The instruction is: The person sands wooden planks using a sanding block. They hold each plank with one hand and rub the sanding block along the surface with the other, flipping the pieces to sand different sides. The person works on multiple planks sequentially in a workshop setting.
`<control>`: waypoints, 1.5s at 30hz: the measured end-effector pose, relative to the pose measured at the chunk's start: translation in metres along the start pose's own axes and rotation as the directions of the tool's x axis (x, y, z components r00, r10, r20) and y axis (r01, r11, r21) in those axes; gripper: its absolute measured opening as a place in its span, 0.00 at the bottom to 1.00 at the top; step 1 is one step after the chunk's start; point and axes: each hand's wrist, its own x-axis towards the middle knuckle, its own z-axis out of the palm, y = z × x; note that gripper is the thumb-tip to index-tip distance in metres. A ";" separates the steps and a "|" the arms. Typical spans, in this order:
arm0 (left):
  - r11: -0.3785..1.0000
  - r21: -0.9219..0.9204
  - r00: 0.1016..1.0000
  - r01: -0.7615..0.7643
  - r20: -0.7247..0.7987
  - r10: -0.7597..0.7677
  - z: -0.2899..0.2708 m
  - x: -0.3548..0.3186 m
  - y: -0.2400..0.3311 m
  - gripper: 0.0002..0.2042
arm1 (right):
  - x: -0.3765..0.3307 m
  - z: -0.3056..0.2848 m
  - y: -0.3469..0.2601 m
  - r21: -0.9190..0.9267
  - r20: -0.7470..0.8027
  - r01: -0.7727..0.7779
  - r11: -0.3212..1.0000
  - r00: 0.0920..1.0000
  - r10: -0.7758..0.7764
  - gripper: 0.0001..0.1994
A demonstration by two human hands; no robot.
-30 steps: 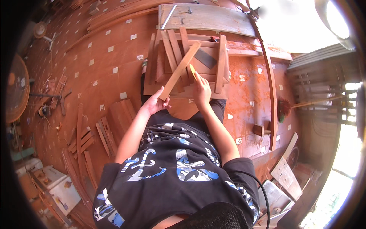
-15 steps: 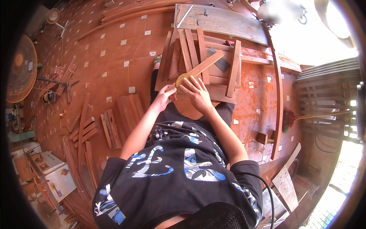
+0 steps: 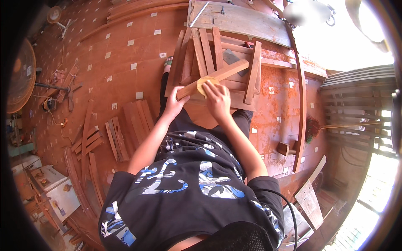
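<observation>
A reddish wooden slat [image 3: 228, 72] lies slanted across a low stack of boards [image 3: 209, 46] in front of me. My left hand [image 3: 176, 100] grips the slat's near end. My right hand [image 3: 215, 94] presses a yellowish piece of sandpaper [image 3: 204, 81] against the slat near its middle. Both forearms reach forward from my black patterned shirt. A dark grey flat piece [image 3: 229, 57] sits on the stack just beyond the slat.
A long weathered plank [image 3: 243, 19] lies at the far side. Loose slats [image 3: 125, 125] lie on the tiled red floor to my left. A fan [image 3: 21, 75] stands far left. A curved strip [image 3: 302, 104] and a wooden block [image 3: 284, 148] sit on the right.
The slat has swung from steeply angled to nearly level. My right hand slid along it with the sandpaper, and the view shifted closer to the stack.
</observation>
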 end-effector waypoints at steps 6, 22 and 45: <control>0.987 0.159 1.000 -0.006 -0.003 0.007 0.003 -0.004 0.024 0.18 | -0.006 -0.016 0.036 -0.213 -0.197 -0.208 0.955 0.966 0.166 0.22; 0.930 -0.250 0.960 0.269 0.142 -0.240 -0.013 -0.002 0.022 0.19 | 0.012 0.004 0.058 -0.223 0.042 -0.217 0.950 0.972 0.232 0.23; 0.895 -0.299 0.942 0.330 0.042 -0.333 -0.004 -0.009 0.008 0.21 | -0.009 -0.033 0.078 -0.254 0.098 -0.435 0.864 0.877 0.470 0.28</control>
